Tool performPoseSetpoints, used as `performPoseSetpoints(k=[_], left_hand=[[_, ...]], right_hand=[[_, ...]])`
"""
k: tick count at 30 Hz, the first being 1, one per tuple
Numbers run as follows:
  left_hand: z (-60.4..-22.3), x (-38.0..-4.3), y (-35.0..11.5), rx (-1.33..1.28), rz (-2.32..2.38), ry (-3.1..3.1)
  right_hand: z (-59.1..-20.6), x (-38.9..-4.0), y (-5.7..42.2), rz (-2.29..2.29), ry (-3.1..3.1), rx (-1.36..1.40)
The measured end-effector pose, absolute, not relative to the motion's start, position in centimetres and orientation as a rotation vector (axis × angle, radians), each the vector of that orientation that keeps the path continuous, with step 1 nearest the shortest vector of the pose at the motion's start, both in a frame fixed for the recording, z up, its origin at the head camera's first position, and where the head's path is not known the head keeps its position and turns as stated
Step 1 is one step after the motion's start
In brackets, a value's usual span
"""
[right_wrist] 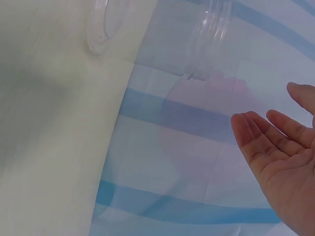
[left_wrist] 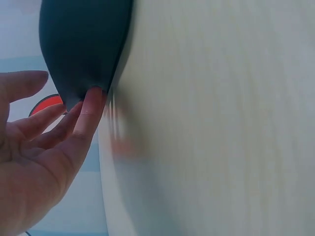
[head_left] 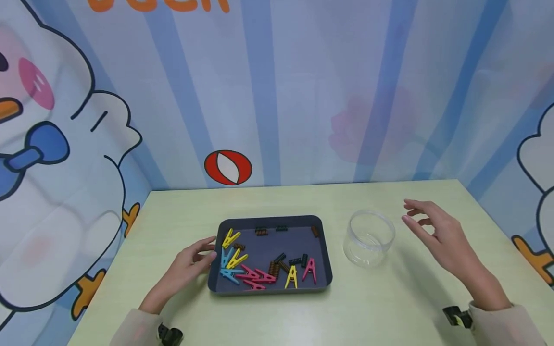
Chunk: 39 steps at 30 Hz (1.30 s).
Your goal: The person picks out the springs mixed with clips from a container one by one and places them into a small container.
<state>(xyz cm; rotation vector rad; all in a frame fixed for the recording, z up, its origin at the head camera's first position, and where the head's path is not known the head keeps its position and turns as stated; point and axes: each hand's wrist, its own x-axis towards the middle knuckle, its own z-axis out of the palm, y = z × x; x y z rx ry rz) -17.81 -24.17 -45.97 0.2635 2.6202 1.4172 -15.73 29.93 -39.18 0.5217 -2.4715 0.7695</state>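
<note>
My left hand [head_left: 189,265] is at the left side of a dark grey tray [head_left: 265,248], its fingertips touching the tray's outer wall [left_wrist: 86,46] in the left wrist view. The thumb stands apart from the wall there. Inside the tray lie yellow clothespins [head_left: 292,277], pink clothespins [head_left: 309,270], blue clothespins [head_left: 231,275] and several small brown and dark coil springs [head_left: 273,268]. To the tray's right stands a clear round jar [head_left: 368,245]. My right hand [head_left: 446,242] hovers right of the jar, holding nothing, its fingers loosely bent and apart from the jar.
Tray and jar stand on a pale wooden table [head_left: 346,312]. Behind the table's far edge rises a blue striped backdrop [head_left: 303,96] with cartoon prints. A black device [head_left: 170,335] is at the left wrist and another black device [head_left: 457,317] at the right wrist.
</note>
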Motion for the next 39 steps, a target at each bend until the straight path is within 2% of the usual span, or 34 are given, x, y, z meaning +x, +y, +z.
performPoseSetpoints(k=[39], left_hand=[[-45.7,-17.9,-24.2,0.219,1.401,2.597]], right_hand=[[-36.8,-16.2,23.9,0.921,-2.427,0.744]])
